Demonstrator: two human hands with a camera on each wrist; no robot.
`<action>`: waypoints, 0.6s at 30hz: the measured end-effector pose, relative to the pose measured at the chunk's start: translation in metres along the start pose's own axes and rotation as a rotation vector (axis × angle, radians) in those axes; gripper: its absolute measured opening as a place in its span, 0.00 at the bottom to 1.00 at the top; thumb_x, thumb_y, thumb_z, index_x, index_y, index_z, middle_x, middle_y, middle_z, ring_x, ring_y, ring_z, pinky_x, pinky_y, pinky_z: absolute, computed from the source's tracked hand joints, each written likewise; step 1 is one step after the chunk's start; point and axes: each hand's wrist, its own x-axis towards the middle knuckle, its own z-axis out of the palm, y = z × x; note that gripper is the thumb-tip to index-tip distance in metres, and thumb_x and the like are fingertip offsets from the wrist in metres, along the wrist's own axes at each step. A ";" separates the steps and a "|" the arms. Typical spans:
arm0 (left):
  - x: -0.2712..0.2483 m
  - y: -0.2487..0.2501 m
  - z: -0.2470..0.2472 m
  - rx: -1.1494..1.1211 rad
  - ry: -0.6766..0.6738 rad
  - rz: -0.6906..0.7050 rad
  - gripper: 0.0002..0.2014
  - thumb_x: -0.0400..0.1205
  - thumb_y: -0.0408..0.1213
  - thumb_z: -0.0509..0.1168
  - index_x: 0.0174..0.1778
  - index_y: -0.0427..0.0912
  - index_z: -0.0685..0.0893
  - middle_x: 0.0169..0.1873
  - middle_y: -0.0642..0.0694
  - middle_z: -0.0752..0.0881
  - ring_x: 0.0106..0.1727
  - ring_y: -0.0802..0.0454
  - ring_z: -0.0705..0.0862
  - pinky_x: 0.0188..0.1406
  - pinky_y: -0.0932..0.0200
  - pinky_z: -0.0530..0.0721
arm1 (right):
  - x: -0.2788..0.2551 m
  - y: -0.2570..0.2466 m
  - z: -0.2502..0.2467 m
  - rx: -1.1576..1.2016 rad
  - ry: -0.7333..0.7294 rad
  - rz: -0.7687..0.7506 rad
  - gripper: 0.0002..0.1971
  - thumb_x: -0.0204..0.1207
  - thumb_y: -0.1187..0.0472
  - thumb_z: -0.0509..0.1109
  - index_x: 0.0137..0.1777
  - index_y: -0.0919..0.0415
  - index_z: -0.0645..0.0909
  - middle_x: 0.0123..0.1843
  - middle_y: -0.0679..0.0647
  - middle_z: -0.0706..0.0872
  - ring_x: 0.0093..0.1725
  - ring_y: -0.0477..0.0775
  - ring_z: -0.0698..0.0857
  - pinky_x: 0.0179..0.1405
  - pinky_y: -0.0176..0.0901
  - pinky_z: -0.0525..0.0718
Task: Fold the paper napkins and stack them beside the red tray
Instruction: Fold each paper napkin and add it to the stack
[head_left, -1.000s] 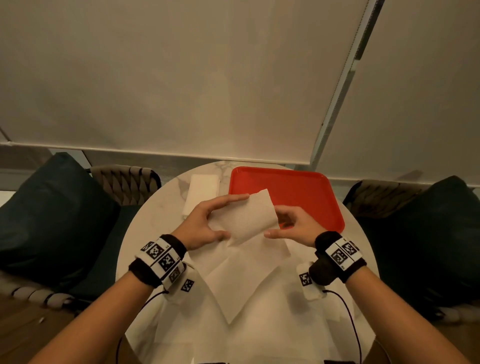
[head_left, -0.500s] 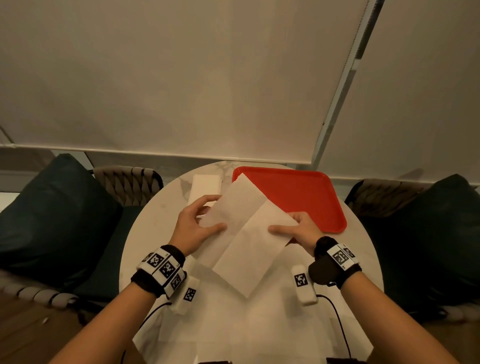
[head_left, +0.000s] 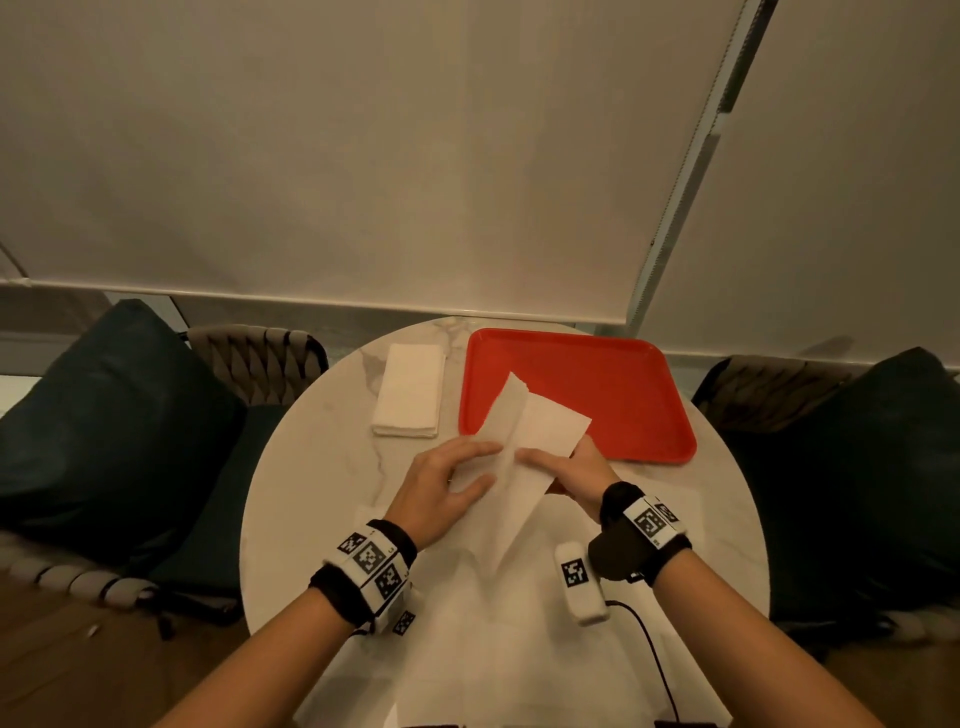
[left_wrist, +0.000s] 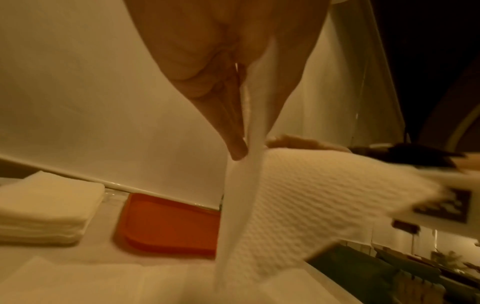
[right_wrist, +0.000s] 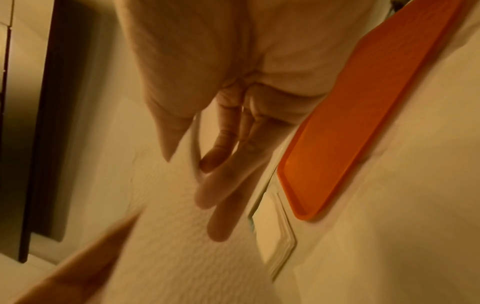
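I hold a white paper napkin (head_left: 543, 426) above the round table, just in front of the red tray (head_left: 597, 395). It is bent along a middle crease, with the left half standing up and the right half lying flatter. My left hand (head_left: 480, 465) pinches the left half between thumb and fingers; the left wrist view shows that half edge-on (left_wrist: 241, 185). My right hand (head_left: 550, 457) pinches the right half, thumb on top and fingers (right_wrist: 218, 216) beneath. A stack of folded napkins (head_left: 410, 395) lies left of the tray.
Several unfolded napkins (head_left: 493, 649) are spread over the near part of the marble table (head_left: 311, 467). Woven chairs with dark cushions (head_left: 104, 431) stand on both sides. A lowered blind hangs behind the table.
The napkin was spread open between my hands; now its two halves have swung toward each other along the crease. My hands have come closer together.
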 end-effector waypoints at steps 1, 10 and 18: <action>-0.001 0.003 0.003 -0.015 -0.007 -0.005 0.16 0.79 0.44 0.72 0.63 0.52 0.86 0.60 0.60 0.86 0.63 0.66 0.81 0.67 0.53 0.79 | 0.001 0.000 0.003 0.000 -0.008 -0.009 0.13 0.73 0.65 0.76 0.56 0.55 0.82 0.51 0.55 0.91 0.49 0.55 0.91 0.44 0.49 0.89; -0.005 0.005 0.008 -0.036 0.078 -0.121 0.42 0.81 0.28 0.65 0.82 0.65 0.50 0.45 0.41 0.88 0.50 0.49 0.88 0.60 0.52 0.85 | 0.011 -0.009 0.037 0.059 -0.197 0.000 0.26 0.66 0.53 0.78 0.60 0.68 0.80 0.46 0.67 0.89 0.45 0.65 0.89 0.48 0.51 0.89; 0.008 -0.031 -0.033 -0.258 0.278 -0.270 0.39 0.78 0.18 0.62 0.79 0.56 0.60 0.49 0.50 0.89 0.49 0.59 0.89 0.48 0.64 0.86 | 0.050 -0.001 0.070 -0.132 0.016 -0.072 0.16 0.67 0.61 0.82 0.44 0.59 0.75 0.39 0.54 0.80 0.37 0.51 0.80 0.38 0.42 0.83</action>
